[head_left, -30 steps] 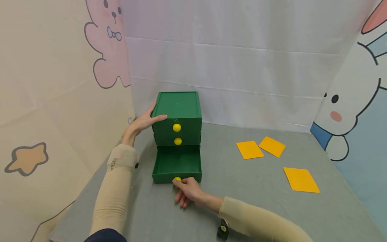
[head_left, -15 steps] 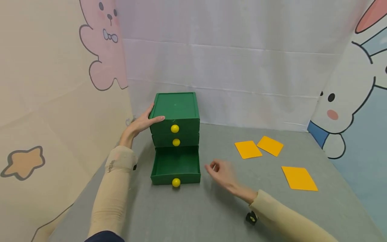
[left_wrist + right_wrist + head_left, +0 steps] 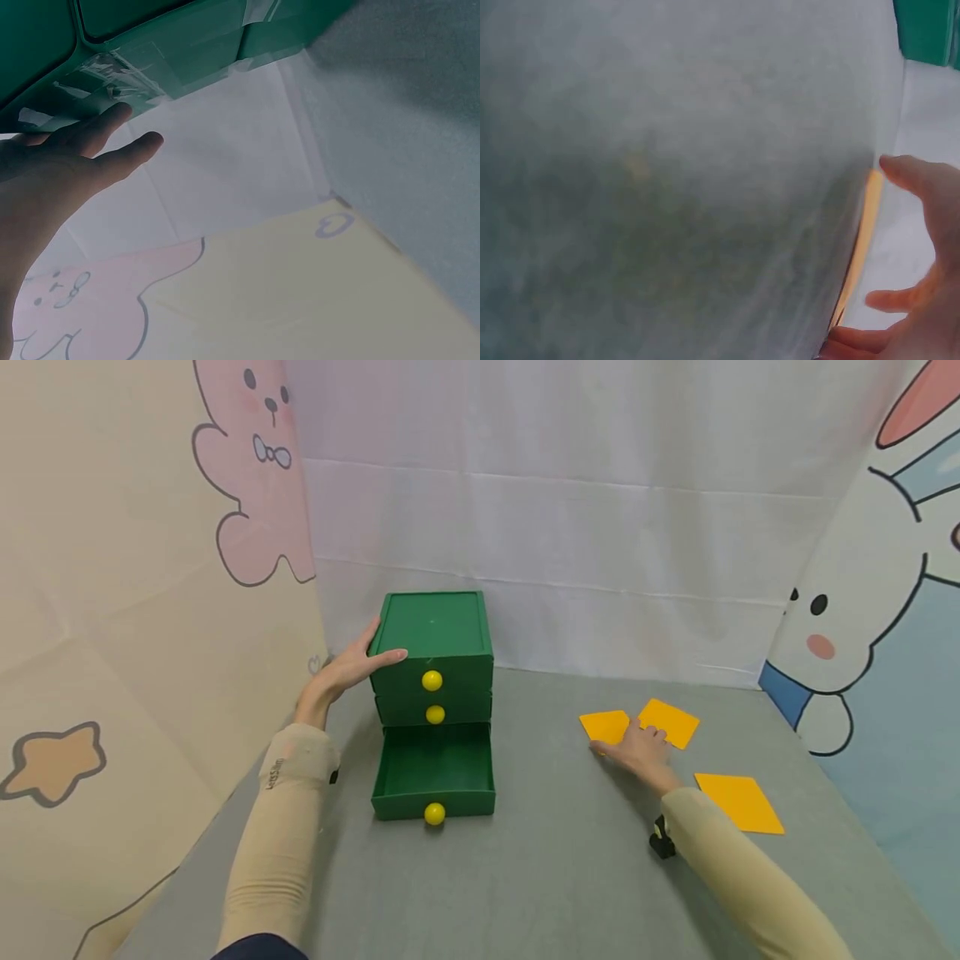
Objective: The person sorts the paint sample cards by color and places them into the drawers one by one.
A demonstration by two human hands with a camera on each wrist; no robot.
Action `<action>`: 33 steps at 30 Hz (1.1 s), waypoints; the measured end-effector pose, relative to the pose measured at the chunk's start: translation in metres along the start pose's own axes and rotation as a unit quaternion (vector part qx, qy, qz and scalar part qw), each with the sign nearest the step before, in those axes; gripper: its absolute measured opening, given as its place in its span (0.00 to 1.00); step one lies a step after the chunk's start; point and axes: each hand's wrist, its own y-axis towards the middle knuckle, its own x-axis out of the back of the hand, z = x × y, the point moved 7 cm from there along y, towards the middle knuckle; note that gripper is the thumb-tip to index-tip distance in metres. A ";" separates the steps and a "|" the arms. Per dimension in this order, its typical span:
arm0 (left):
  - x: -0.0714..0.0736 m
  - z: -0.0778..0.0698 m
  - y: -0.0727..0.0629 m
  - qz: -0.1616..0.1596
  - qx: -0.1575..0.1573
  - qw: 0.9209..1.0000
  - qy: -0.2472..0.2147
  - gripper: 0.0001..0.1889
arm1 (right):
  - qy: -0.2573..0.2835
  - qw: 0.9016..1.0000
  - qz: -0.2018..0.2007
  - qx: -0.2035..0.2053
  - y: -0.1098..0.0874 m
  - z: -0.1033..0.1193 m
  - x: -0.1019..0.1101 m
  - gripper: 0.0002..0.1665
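Observation:
A green drawer cabinet with yellow knobs stands on the grey table; its bottom drawer is pulled out and looks bare inside. My left hand rests on the cabinet's upper left side, thumb along the front edge, fingers extended against the taped side in the left wrist view. Over at the right, my right hand is spread above an orange card, thumb and fingers apart at its edges; it partly hides the card. A second orange card lies just beyond those fingers.
A third orange card lies nearer the right forearm. White and patterned cloth walls enclose the table at the back and sides.
My right hand has let go of the bottom drawer's knob and travelled right to the orange cards. The drawer stays pulled out, and my left hand stays on the cabinet.

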 end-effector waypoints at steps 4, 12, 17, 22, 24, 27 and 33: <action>0.000 0.000 0.000 -0.001 0.003 1.000 0.002 0.52 | -0.015 1.000 0.021 -0.013 0.001 -0.003 -0.003 0.61; -0.003 -0.009 -0.010 0.009 0.008 1.000 -0.005 0.52 | -0.028 0.999 0.014 -0.007 0.001 -0.002 -0.003 0.58; -0.001 -0.006 -0.007 0.004 0.004 1.000 -0.008 0.52 | -0.023 1.000 0.000 0.010 -0.001 0.003 0.001 0.57; 0.003 0.001 0.003 -0.004 -0.004 1.000 -0.009 0.53 | -0.008 0.999 -0.020 0.039 -0.010 0.019 0.011 0.50; 0.003 0.000 0.003 -0.006 -0.005 1.000 -0.007 0.53 | -0.004 0.999 -0.019 0.050 -0.013 0.026 0.011 0.50; 0.002 -0.002 0.002 -0.003 -0.003 1.000 -0.003 0.53 | -0.002 0.998 -0.015 0.064 -0.019 0.036 0.012 0.53; 0.000 -0.016 -0.011 0.010 0.007 1.000 -0.017 0.51 | 0.013 0.994 -0.018 0.108 -0.037 0.061 0.017 0.54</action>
